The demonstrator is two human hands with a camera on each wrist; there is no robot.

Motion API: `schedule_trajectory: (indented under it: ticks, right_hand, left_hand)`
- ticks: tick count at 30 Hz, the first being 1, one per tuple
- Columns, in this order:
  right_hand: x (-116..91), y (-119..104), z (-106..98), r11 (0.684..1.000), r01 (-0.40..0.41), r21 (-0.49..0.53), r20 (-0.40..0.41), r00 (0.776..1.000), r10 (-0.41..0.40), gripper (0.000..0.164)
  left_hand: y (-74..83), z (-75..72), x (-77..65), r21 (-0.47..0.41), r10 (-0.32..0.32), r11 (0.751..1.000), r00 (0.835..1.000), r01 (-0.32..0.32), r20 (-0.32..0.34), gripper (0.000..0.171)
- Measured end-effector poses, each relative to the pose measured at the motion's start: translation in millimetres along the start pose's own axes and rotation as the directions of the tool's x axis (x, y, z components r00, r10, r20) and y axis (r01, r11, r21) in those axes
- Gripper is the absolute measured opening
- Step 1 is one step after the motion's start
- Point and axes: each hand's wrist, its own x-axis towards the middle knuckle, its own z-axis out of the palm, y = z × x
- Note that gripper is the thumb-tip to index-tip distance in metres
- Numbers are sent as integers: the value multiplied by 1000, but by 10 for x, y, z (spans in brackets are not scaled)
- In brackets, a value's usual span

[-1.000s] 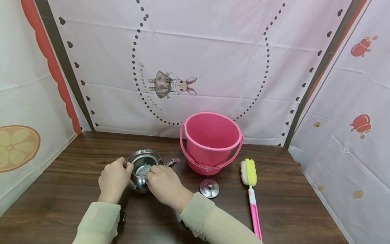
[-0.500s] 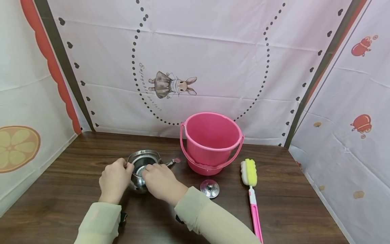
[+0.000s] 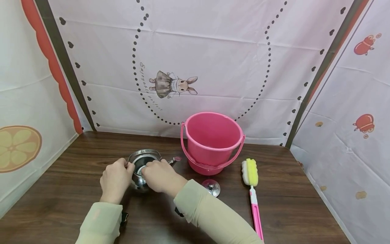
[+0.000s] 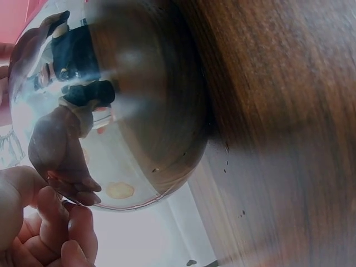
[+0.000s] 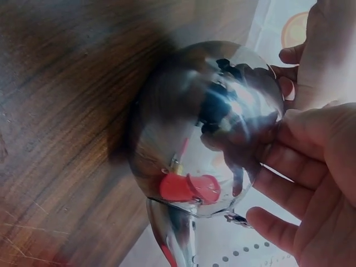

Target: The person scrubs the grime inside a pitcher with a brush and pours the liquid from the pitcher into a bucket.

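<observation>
A shiny steel teapot (image 3: 141, 184) stands on the table, its lid off and its spout (image 3: 173, 161) pointing right. My left hand (image 3: 115, 179) pinches the left end of the teapot's handle (image 3: 149, 151) at the rim; the left wrist view shows these curled fingers (image 4: 80, 228). Over the mouth's right side lies my right hand (image 3: 159, 176), with fingers reaching into the opening by the perforated strainer (image 3: 141, 170). In the right wrist view the right fingers (image 5: 289, 189) meet the pot's upper edge, but their tips are hidden, so whether they pinch the strainer is unclear.
A pink bucket (image 3: 202, 154) stands behind and right of the teapot, its handle hanging in front. The round steel lid (image 3: 213, 189) lies before the bucket, partly behind the right sleeve. Farther right lies a sponge brush (image 3: 250, 173) with a pink handle. Printed cloth (image 3: 213, 67) encloses the table.
My right hand has shifted slightly left and farther over the teapot's mouth, covering more of the strainer. The right sleeve now overlaps the lid. My left hand keeps its hold.
</observation>
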Motion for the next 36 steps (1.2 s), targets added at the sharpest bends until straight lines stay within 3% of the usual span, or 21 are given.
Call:
schedule_trajectory:
  ticks: [7,21,29,36]
  right_hand:
    - [42,20,-33,998,-10,55,23,1000,9,19]
    - [79,-13,-87,998,11,-56,20,1000,-10,16]
    - [42,-42,-25,970,62,-233,-57,995,-77,20]
    - [21,-25,48,962,56,-268,-134,986,-95,18]
  left_hand:
    - [12,-12,-6,0,-1,1000,1000,1,-3,25]
    - [25,-18,-17,-8,14,1000,1000,-14,-10,28]
    - [12,-10,-5,-4,35,999,999,-35,-20,29]
    - [-2,-29,-7,0,39,999,999,-39,11,31]
